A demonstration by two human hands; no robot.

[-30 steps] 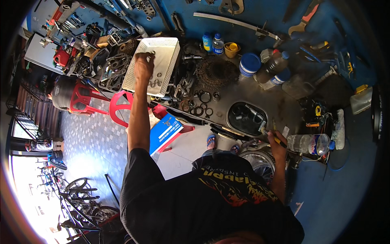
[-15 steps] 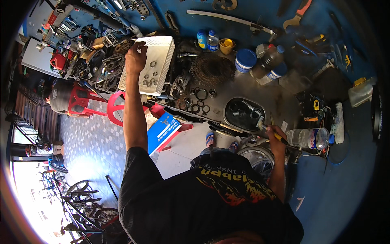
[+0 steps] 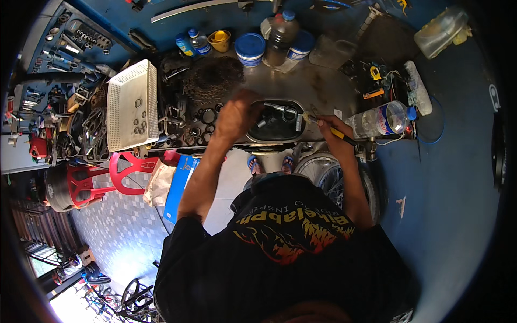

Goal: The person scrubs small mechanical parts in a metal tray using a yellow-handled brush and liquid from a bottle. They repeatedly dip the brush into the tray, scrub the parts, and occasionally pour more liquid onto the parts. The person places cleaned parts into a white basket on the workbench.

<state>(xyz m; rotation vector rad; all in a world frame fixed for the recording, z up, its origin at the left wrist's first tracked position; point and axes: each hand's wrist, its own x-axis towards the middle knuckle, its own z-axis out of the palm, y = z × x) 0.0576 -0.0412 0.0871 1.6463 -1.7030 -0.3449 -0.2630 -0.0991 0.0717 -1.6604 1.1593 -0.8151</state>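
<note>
Yellow and black, the handle of a paintbrush (image 3: 338, 133) sits in the right hand (image 3: 329, 128), whose fingers are closed round it; its pale bristles point left, by the right rim of a dark oval tray (image 3: 277, 133). Metal parts (image 3: 290, 114), a ring among them, lie inside that tray, near the front edge of the workbench (image 3: 320, 83). Over at the tray's left side is the left hand (image 3: 236, 116), its fingers so blurred that I cannot tell whether they hold anything. Left of it, dark rings (image 3: 208, 115) lie on the bench, with bicycle sprockets (image 3: 212, 79) behind them. Further left, a white plastic basket (image 3: 123, 102) holds several small metal rings (image 3: 140, 123). Rightward, near the brush, a clear plastic bottle (image 3: 377, 120) lies on its side, blue cap outward. Toward the back stand blue-lidded tubs (image 3: 250, 49) and a yellow bucket (image 3: 219, 44).
</note>
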